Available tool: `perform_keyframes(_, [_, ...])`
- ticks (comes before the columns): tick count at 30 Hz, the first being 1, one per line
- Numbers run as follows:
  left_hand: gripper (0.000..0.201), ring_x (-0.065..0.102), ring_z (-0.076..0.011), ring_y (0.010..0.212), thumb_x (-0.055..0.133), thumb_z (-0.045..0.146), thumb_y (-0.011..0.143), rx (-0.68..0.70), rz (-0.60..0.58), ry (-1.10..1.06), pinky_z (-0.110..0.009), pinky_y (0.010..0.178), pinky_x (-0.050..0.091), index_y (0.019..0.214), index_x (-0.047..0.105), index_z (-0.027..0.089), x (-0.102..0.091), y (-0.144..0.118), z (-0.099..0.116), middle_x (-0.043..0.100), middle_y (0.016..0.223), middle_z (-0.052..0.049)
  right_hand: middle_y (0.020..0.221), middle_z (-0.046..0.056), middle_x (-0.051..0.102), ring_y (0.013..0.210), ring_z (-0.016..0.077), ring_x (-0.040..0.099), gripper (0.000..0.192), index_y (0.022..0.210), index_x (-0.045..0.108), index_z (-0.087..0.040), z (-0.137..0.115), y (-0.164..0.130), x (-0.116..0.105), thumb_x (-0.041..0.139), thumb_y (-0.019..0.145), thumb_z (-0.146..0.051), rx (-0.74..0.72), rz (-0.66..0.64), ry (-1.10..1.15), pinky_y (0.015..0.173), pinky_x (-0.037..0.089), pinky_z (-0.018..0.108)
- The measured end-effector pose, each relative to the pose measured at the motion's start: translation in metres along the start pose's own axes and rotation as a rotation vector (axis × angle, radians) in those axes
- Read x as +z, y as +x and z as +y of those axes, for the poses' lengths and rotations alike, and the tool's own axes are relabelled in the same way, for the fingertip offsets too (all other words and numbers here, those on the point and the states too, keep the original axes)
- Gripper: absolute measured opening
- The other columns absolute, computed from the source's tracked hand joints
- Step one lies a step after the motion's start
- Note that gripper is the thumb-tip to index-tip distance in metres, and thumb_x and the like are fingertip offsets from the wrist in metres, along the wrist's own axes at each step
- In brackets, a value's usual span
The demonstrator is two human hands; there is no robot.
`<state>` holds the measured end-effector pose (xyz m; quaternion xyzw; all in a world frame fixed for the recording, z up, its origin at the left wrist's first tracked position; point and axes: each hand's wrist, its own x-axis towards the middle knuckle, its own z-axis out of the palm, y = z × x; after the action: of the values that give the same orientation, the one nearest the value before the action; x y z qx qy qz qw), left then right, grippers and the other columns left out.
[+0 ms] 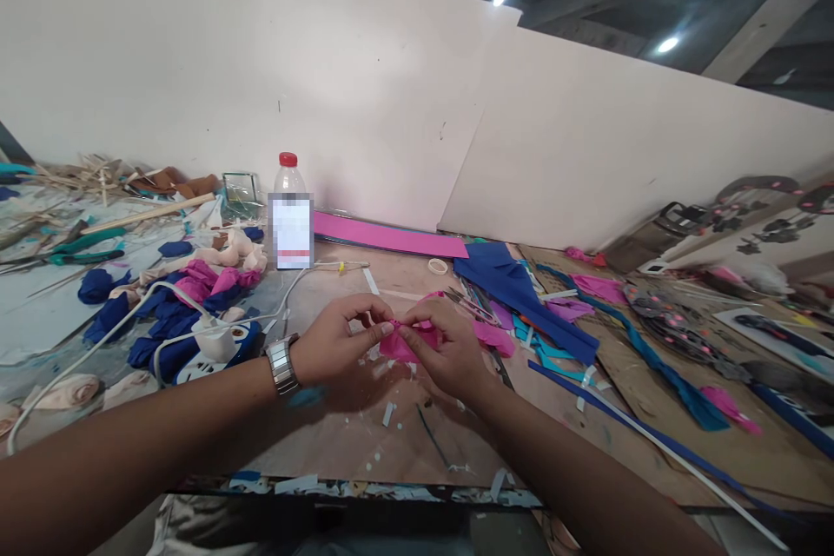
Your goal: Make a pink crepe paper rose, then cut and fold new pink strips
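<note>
- Scraps [387, 413] are lying loose on the table [332, 452] between the forearms, probably where offcuts fall during handwork.
- The left hand [345, 339] is pinching the top of the pink piece [399, 350], thumb and forefinger closed narrowly on it; a watch [283, 363] is circling that wrist.
- The right hand [449, 347] is gripping the same piece from the other side, its thumb tip nearly meeting the left one. The two tips are sitting so close together, it seems, for fine control of a small fold or gather.
- The pink piece is hanging from the fingertips just above the table, in front of the body, apparently so both hands can be working in plain sight. Whether it is paper or cloth, I cannot tell.
- Left of the hands, a power strip [225, 356] is resting with a plug in it, its white cable [280, 310] trailing behind; blue bundles [162, 326] are crowding beside it.
- Right of the hands, a blue strip [547, 321] is lying slantwise, likely within easy reach.
- Farther back, a bottle [293, 230] is standing upright, and a pink strip [391, 236] is lying along the foot of the board [261, 87], perhaps out of the working space.
</note>
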<state>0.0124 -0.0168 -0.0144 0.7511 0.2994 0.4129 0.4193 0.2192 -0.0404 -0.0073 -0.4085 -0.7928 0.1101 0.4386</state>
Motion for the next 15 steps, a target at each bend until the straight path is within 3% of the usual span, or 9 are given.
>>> perform_keyframes(9, [0.020, 0.066, -0.0181, 0.088, 0.064, 0.034, 0.094, 0.040, 0.032, 0.085, -0.030, 0.080, 0.050, 0.097, 0.077, 0.020, -0.0014, 0.0000, -0.0003, 0.076, 0.094, -0.006, 0.087, 0.003, 0.071, 0.083, 0.0193, 0.064, 0.007, 0.091, 0.068, -0.023, 0.0043, -0.0023, 0.0025, 0.070, 0.090, -0.029, 0.041, -0.003, 0.033, 0.076, 0.047, 0.034])
perform_keyframes(15, [0.021, 0.067, -0.0189, 0.092, 0.060, 0.030, 0.096, 0.104, -0.018, 0.111, -0.031, 0.085, 0.050, 0.100, 0.079, 0.020, -0.0016, -0.0004, 0.0013, 0.077, 0.096, -0.006, 0.087, 0.003, 0.071, 0.083, 0.0196, 0.064, 0.010, 0.093, 0.069, -0.023, 0.0034, -0.0028, 0.0029, 0.071, 0.090, -0.032, 0.072, -0.017, 0.048, 0.078, 0.047, 0.034])
